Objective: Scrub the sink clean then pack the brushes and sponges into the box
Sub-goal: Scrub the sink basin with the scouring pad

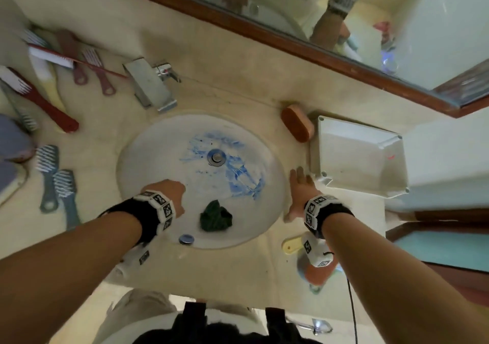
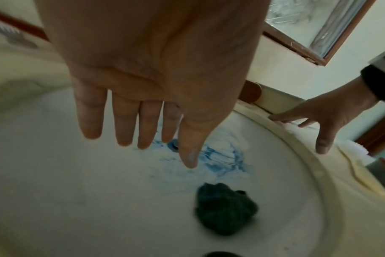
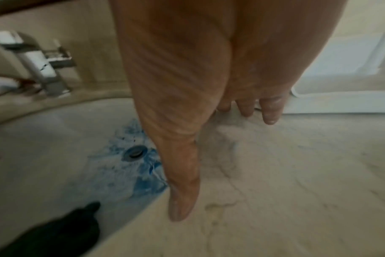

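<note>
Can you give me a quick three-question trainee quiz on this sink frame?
1. True or false: the left hand grips the green scrubber.
2. Where is the blue stain? A) around the drain B) on the counter C) in the box
3. Fill in: the orange sponge lies beside the ___.

Key: 1 false; 2 A; 3 box.

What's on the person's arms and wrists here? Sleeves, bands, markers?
Bare forearms, no sleeves. Left hand and right hand each have a black wrist strap carrying white blocks printed with black square fiducial markers. No gloves or rings visible.
</note>
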A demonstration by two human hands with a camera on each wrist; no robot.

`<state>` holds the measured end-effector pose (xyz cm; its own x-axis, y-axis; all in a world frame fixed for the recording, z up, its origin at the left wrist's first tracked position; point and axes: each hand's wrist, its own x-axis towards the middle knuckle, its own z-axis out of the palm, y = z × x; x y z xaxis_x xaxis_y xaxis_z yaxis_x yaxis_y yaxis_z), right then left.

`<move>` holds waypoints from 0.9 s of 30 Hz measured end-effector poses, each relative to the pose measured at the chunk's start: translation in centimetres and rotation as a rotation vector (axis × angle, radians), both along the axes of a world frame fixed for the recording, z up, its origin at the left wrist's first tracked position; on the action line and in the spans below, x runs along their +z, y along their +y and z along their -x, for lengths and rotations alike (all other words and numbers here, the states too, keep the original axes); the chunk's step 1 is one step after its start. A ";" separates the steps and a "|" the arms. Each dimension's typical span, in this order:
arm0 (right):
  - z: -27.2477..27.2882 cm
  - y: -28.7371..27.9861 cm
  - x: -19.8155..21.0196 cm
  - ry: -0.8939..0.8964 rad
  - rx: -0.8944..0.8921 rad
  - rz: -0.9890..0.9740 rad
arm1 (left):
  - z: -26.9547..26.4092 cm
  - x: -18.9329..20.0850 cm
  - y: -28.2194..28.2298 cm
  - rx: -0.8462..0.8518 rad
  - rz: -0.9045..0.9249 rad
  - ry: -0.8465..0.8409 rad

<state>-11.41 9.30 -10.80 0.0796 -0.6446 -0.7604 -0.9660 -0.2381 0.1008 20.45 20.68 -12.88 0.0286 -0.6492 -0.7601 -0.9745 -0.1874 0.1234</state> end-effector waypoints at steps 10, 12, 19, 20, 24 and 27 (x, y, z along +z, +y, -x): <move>2.2 -0.2 -1.4 -0.078 -0.072 0.023 | 8.6 -5.2 -2.7 0.001 -0.225 0.095; 1.7 -0.1 -1.6 -0.068 -0.108 0.019 | 9.3 -6.4 -3.1 -0.031 -0.232 0.094; 0.3 -0.4 -1.4 -0.021 -0.222 -0.061 | 10.8 -7.9 -4.5 -0.100 -0.248 0.104; 0.4 -0.4 -1.4 -0.020 -0.220 -0.068 | 10.8 -7.9 -4.7 -0.091 -0.246 0.122; 0.3 -0.4 -1.3 -0.024 -0.247 -0.070 | 10.1 -8.0 -5.5 -0.054 -0.244 0.187; 0.2 -0.5 -1.3 -0.028 -0.259 -0.076 | 9.8 -7.6 -7.0 0.024 -0.176 0.235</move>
<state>-11.63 8.75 -12.05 -0.0587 -0.5873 -0.8072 -0.9979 0.0116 0.0642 10.66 13.66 -20.51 -0.1480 -0.5079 -0.8486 -0.9182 -0.2483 0.3087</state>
